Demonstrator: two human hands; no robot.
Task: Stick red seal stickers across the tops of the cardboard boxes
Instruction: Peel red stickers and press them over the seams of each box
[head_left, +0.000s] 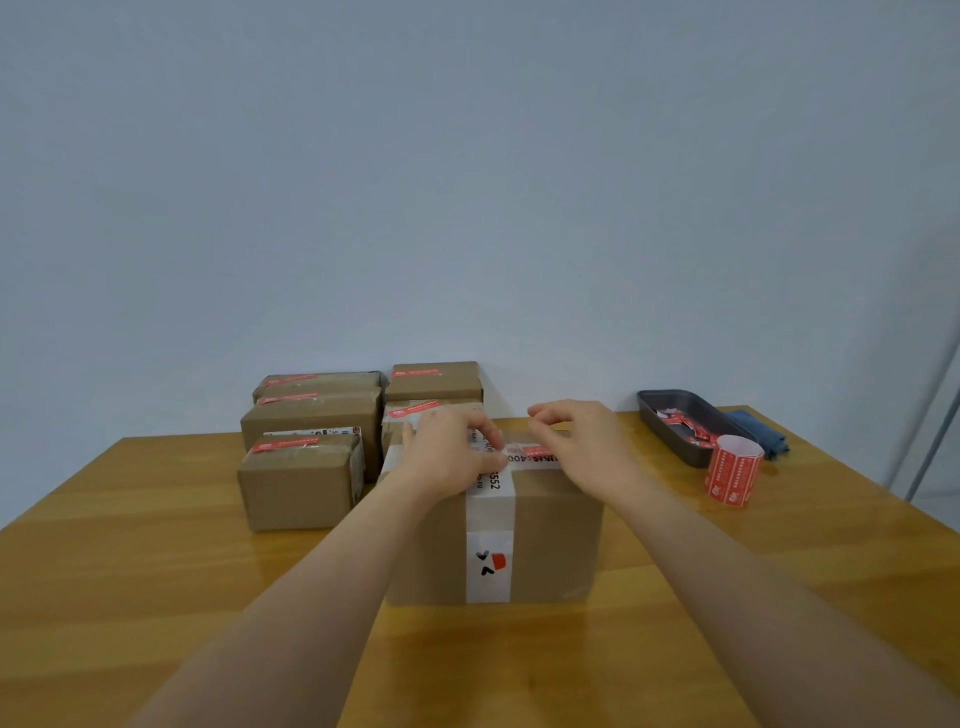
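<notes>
While both hands work its top at frame centre, the box (493, 525) shows brown cardboard and white tape. Left hand (452, 457) fingers press flat; right hand (576, 447) fingers pinch the red sticker (537, 451).

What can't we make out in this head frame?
- Red sticker on the front box: mostly hidden by the left hand and right hand; its contact can't be judged.
- Sticker roll print: too small.
- Tray contents: red scraps, blurred.
- Back boxes: partly hidden by the boxes in front.
</notes>
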